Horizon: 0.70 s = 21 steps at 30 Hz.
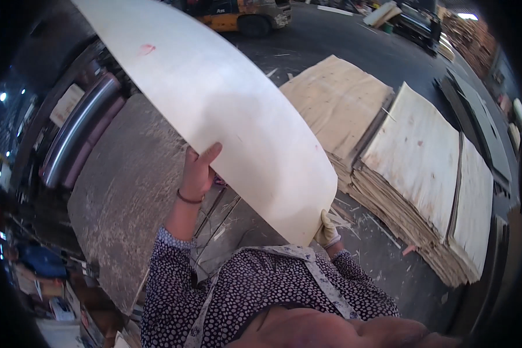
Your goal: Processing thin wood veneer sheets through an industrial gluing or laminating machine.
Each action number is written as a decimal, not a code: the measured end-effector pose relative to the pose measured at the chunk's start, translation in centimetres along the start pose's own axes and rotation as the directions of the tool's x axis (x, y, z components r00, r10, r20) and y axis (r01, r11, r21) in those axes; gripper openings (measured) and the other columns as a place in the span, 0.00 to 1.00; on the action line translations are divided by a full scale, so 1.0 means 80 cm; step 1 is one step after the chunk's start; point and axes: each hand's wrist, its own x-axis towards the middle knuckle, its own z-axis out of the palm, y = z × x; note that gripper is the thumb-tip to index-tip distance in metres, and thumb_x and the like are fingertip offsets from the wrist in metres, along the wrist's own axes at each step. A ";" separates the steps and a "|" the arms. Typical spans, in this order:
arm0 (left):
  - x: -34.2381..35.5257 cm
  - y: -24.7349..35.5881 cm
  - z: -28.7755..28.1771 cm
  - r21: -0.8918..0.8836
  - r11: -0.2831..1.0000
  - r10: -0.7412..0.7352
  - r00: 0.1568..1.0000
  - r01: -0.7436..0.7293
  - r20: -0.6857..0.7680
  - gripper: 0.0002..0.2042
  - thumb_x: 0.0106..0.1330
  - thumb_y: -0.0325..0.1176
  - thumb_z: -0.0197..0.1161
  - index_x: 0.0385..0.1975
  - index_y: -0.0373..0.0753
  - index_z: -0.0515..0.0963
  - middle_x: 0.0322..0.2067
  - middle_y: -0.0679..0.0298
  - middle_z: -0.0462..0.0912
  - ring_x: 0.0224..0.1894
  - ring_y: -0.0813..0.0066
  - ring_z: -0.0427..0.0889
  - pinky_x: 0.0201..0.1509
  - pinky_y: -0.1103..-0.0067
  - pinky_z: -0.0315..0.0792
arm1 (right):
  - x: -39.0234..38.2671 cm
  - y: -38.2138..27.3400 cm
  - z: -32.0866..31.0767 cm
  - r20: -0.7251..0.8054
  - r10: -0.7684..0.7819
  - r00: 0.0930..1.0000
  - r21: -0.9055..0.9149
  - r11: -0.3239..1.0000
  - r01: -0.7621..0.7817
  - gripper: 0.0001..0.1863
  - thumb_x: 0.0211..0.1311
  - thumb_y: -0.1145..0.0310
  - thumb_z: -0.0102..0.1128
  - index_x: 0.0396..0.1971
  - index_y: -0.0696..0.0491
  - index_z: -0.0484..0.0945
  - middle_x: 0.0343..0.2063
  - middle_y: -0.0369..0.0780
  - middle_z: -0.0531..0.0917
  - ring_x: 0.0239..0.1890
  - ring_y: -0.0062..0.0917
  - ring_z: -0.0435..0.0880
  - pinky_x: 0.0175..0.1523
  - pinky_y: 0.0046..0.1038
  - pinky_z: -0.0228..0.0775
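A long, pale sheet of wood veneer stretches from the upper left down to my chest, bending toward its near end. My left hand, bare and with a dark band at the wrist, grips its left edge, thumb on top and the other fingers hidden beneath. At the near right corner my right hand, in a light glove, is closed on the edge. Small reddish marks show on the veneer's upper face.
Stacks of veneer sheets stand to my right. On the left are a worn brown board surface and a shiny metal roller. A forklift stands at the back. Wood scraps litter the floor.
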 end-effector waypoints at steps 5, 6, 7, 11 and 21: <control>0.094 -0.069 0.025 0.017 0.993 -0.119 0.970 0.118 0.214 0.25 0.71 0.41 0.60 0.63 0.34 0.66 0.57 0.59 0.76 0.61 0.67 0.74 0.66 0.66 0.67 | -0.029 -0.034 0.011 -0.102 -0.234 0.967 -0.037 0.972 0.231 0.33 0.70 0.51 0.55 0.68 0.54 0.61 0.62 0.44 0.73 0.63 0.36 0.73 0.67 0.43 0.67; 0.104 -0.095 0.034 0.135 0.990 -0.083 0.959 0.048 0.270 0.28 0.73 0.49 0.56 0.65 0.37 0.64 0.59 0.61 0.75 0.63 0.71 0.71 0.68 0.68 0.63 | -0.023 -0.048 0.007 -0.174 -0.331 0.927 -0.040 0.943 0.329 0.35 0.70 0.51 0.56 0.68 0.56 0.60 0.62 0.45 0.73 0.63 0.37 0.74 0.66 0.43 0.68; 0.105 -0.110 0.043 0.300 0.954 -0.124 0.947 0.030 0.298 0.29 0.74 0.51 0.53 0.69 0.42 0.62 0.62 0.61 0.73 0.64 0.71 0.70 0.68 0.70 0.63 | -0.013 -0.070 0.000 -0.243 -0.434 0.867 -0.060 0.899 0.433 0.35 0.69 0.52 0.58 0.67 0.57 0.60 0.62 0.46 0.73 0.62 0.38 0.74 0.65 0.44 0.69; 0.058 -0.194 -0.010 0.326 0.855 -0.476 0.859 0.403 0.187 0.29 0.75 0.51 0.50 0.72 0.47 0.58 0.59 0.59 0.77 0.58 0.68 0.76 0.65 0.69 0.66 | -0.020 -0.229 0.013 -0.325 -0.696 0.640 -0.076 0.694 0.716 0.34 0.65 0.55 0.64 0.65 0.55 0.64 0.58 0.45 0.77 0.59 0.42 0.76 0.62 0.52 0.71; -0.148 -0.266 -0.217 0.080 0.544 -0.817 0.549 0.835 -0.177 0.21 0.75 0.44 0.53 0.62 0.42 0.66 0.49 0.53 0.82 0.45 0.62 0.84 0.46 0.68 0.79 | -0.137 -0.344 -0.364 -0.180 -0.983 0.040 -0.978 0.183 0.101 0.26 0.73 0.69 0.36 0.69 0.59 0.60 0.70 0.43 0.64 0.72 0.32 0.60 0.76 0.30 0.49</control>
